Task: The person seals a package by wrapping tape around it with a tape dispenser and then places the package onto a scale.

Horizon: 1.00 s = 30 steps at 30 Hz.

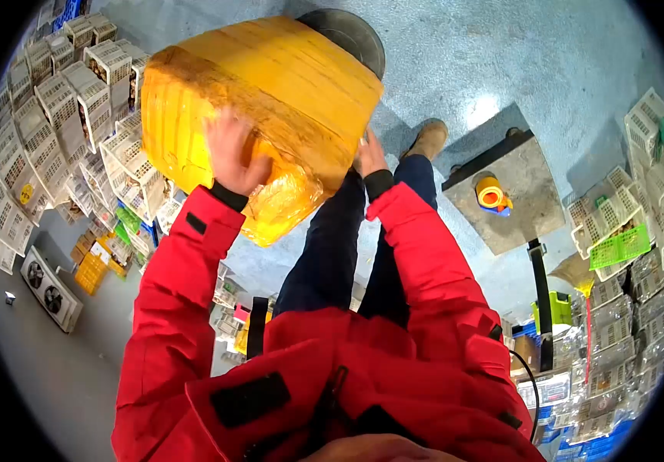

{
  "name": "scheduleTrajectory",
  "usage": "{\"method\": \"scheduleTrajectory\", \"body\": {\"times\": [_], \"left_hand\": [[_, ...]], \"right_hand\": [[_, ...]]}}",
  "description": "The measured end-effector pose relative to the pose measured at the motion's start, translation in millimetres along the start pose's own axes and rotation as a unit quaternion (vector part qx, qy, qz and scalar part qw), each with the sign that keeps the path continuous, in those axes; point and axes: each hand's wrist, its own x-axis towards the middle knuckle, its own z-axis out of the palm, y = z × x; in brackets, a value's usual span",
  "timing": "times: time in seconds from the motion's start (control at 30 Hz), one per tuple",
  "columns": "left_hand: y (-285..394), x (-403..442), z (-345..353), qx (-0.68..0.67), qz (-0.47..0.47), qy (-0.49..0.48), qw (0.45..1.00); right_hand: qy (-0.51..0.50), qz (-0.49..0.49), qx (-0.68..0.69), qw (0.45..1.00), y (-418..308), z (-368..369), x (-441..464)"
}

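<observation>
A large package (293,69) wrapped in yellow tape fills the upper left of the head view, tilted, its near corner crumpled and shiny. On its near side lies my left hand (235,150), slightly blurred, with the fingers spread over the tape. My right hand (370,156) is at the package's right lower edge, its fingers partly hidden there; whether they grip it is unclear. Behind the package a round dark disc (351,38) shows on the floor.
A grey platform cart (509,196) to the right carries a roll of yellow tape (490,191). Stacked white crates (62,108) line the left, and more crates (609,215) with a green basket (620,246) stand on the right. My shoe (429,140) is near the package.
</observation>
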Motion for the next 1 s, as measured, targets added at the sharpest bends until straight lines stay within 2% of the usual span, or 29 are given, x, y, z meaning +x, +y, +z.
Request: {"method": "scheduleTrajectory", "body": {"times": [0.03,0.1,0.13,0.17,0.2,0.23,0.27,0.3,0.33,0.4,0.43,0.5,0.53,0.6,0.67,0.73,0.77,0.8,0.87,0.9,0.93,0.97,1.0], "left_hand": [[-16,0,-7,0.002,-0.064,0.068,0.996],[-65,-9,-15,0.034,-0.200,0.167,0.965],[-85,-10,-14,0.063,-0.267,0.202,0.940],[-96,-16,-5,0.041,-0.278,0.203,0.938],[-101,-16,4,0.016,-0.289,0.205,0.935],[-112,-17,6,-0.086,-0.242,0.206,0.944],[-118,-17,7,-0.072,-0.238,0.202,0.947],[-124,-17,4,-0.055,-0.235,0.194,0.951],[-121,-20,4,-0.040,-0.236,0.185,0.953],[-111,-12,4,-0.072,-0.236,0.201,0.948],[-111,-12,4,-0.072,-0.239,0.196,0.948],[-112,-12,1,-0.075,-0.248,0.195,0.946],[-111,-13,4,-0.083,-0.254,0.198,0.943],[-113,-13,5,-0.101,-0.268,0.203,0.936],[-117,-12,11,-0.130,-0.245,0.228,0.933],[-109,-6,6,-0.094,-0.268,0.189,0.940],[-106,-7,4,-0.067,-0.267,0.179,0.944],[-107,-7,4,-0.039,-0.266,0.169,0.948],[-106,-8,3,-0.061,-0.266,0.170,0.947],[-107,-7,2,-0.057,-0.263,0.165,0.949],[-106,-5,5,-0.057,-0.260,0.168,0.949],[-111,-11,8,-0.097,-0.269,0.188,0.940],[-109,-8,7,-0.080,-0.277,0.184,0.940]], "right_hand": [[-0.090,0.044,-0.070,0.992,-20,-21,1],[-0.070,0.026,-0.152,0.985,-6,-23,6],[0.042,-0.039,-0.162,0.985,-2,-7,18],[-0.005,-0.085,-0.120,0.989,0,7,45],[-0.047,-0.059,-0.152,0.986,-19,33,74],[-0.057,-0.072,-0.103,0.990,-65,61,87],[-0.072,-0.012,-0.104,0.992,-108,100,113],[-0.087,-0.124,-0.078,0.985,-155,123,135],[0.041,-0.238,-0.027,0.970,-193,156,144],[0.031,-0.344,0.098,0.933,-283,167,153],[-0.108,-0.243,0.048,0.963,-272,165,162],[-0.119,-0.119,-0.012,0.986,-217,148,151],[0.009,-0.106,-0.025,0.994,-144,136,133],[-0.061,-0.077,0.009,0.995,-42,79,96],[-0.028,-0.115,-0.063,0.991,-67,97,140],[-0.002,-0.117,-0.138,0.984,-97,115,149],[-0.007,-0.173,-0.054,0.983,-162,126,179],[-0.017,-0.180,0.029,0.983,-212,137,216],[-0.091,-0.251,0.044,0.963,-205,164,270],[-0.068,-0.212,0.015,0.975,-174,165,258],[-0.045,-0.181,-0.020,0.982,-113,164,244],[-0.042,-0.176,-0.179,0.967,-25,164,239],[-0.056,-0.115,-0.108,0.986,11,128,206]]}}
